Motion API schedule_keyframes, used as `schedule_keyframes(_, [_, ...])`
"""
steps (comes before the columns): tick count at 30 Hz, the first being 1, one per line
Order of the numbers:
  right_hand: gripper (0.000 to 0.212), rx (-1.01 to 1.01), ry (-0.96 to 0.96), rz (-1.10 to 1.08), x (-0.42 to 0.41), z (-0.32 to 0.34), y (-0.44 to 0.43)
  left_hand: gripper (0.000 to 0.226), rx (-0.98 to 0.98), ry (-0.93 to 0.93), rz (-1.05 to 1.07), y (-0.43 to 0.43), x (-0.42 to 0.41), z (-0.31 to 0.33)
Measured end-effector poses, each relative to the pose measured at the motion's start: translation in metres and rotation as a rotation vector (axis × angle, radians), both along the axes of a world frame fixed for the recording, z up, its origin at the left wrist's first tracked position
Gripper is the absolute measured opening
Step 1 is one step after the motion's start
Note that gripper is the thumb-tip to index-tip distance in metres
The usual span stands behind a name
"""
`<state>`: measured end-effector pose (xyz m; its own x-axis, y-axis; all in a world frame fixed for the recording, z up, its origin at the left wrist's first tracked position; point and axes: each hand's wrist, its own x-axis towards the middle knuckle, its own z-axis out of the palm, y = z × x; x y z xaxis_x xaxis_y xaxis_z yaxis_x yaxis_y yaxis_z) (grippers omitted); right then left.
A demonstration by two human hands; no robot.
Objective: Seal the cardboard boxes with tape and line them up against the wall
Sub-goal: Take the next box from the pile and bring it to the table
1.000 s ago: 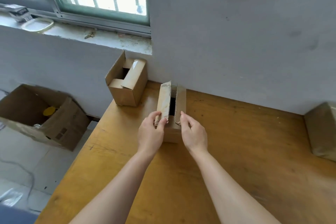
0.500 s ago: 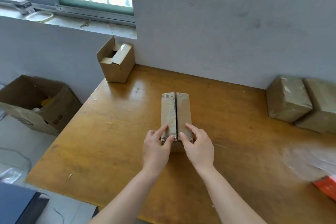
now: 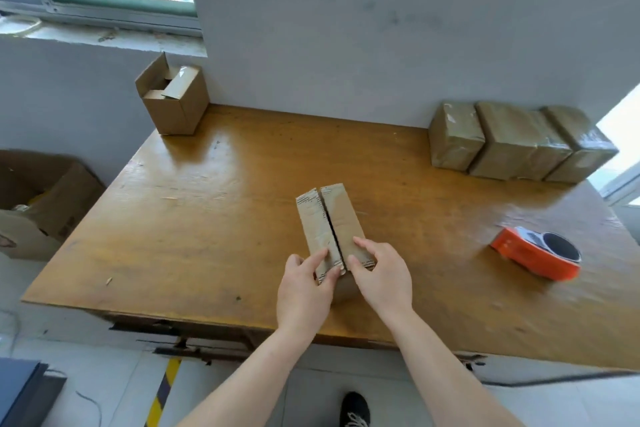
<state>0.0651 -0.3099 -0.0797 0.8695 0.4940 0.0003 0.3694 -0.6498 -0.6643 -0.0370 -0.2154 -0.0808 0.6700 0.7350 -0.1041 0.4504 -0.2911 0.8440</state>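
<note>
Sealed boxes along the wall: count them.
3. The left sealed box, the middle sealed box and the right sealed box sit side by side at the table's far right; more may lie beyond the frame.

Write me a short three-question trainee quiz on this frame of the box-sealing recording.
1. True or false: the box under the hands has tape across its seam.
2. How many sealed boxes stand at the wall on the right?
3. Which hand is nearer the orange tape dispenser: A left hand, B right hand?

Key: 1 false, the seam is bare. 2 three. 3 B.
</note>
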Motion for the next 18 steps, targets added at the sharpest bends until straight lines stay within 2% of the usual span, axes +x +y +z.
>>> schedule_keyframes(11, [0.036,-0.044,0.193,0.083,0.1,0.007,-0.105,0.043,0.15,0.029,-0.161,-0.119,0.071,-0.005])
schedule_keyframes(14, [0.051,-0.152,0.181,0.198,0.137,0.012,-0.13,0.042,0.169,0.016,-0.156,-0.159,0.1,-0.004])
schedule_keyframes(18, [0.052,-0.243,0.099,0.333,0.177,0.02,-0.159,0.042,0.175,0.033,-0.171,-0.189,0.134,-0.003])
